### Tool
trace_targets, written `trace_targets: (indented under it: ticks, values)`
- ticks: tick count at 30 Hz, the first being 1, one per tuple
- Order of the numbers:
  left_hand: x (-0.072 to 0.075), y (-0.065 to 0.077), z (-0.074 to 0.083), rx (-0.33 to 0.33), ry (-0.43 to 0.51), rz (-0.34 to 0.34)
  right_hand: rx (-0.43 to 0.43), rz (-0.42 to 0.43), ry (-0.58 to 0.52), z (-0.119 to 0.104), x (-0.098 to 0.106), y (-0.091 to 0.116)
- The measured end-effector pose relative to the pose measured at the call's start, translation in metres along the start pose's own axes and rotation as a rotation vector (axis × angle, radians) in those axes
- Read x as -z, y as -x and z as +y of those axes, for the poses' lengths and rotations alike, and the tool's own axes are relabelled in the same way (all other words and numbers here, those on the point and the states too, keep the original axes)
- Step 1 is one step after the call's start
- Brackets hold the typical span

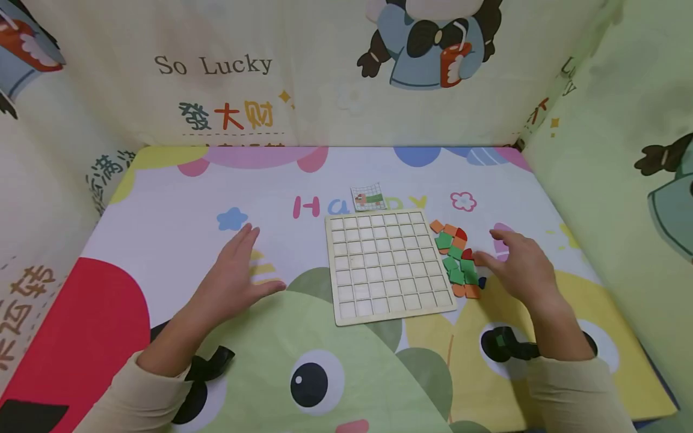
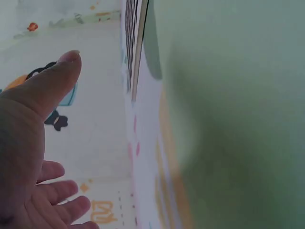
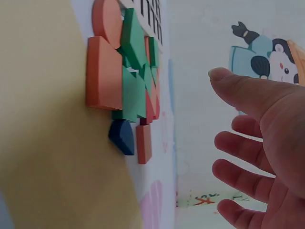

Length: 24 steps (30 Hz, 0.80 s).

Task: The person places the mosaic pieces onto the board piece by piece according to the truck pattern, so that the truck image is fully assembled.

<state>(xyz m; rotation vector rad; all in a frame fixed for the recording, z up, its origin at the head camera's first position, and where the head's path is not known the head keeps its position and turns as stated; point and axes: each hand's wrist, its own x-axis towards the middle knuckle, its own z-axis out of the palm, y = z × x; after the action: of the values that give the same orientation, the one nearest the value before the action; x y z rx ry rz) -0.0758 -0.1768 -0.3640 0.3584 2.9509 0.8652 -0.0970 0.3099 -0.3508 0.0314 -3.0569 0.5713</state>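
Observation:
A square wooden grid board (image 1: 391, 264) with rows of blank cells lies flat on the printed tablecloth. Along its right edge is a loose pile of green, orange and red tiles (image 1: 456, 273), with one dark blue piece (image 3: 122, 137) at its near end. Behind the board rests a small picture card (image 1: 369, 198) showing a coloured pattern on a grid. My left hand (image 1: 230, 276) hovers left of the board, thumb spread from its fingers, holding nothing. To the right of the tiles my right hand (image 1: 521, 267) is held above the cloth, fingers apart from the thumb, also holding nothing.
The tablecloth (image 1: 178, 240) carries cartoon animals and lettering. Printed curtains (image 1: 314, 120) stand behind and at both sides. A black strap end (image 1: 213, 364) hangs by the left wrist, another black strap piece (image 1: 509, 346) by the right.

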Motion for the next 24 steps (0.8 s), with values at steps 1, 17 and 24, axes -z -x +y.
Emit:
trace_targets:
  ticks: [1,17,24]
  values:
    - [-0.003,-0.001,0.002,-0.004,0.008,-0.018,0.001,-0.008,-0.005,0.001,-0.001,-0.001]
    - [-0.059,-0.019,0.029,-0.184,-0.011,-0.166,-0.005,-0.150,-0.057,0.013,-0.019,-0.019]
    - [-0.068,-0.023,0.040,-0.235,-0.045,-0.228,-0.030,-0.170,-0.045,0.016,-0.022,-0.019]
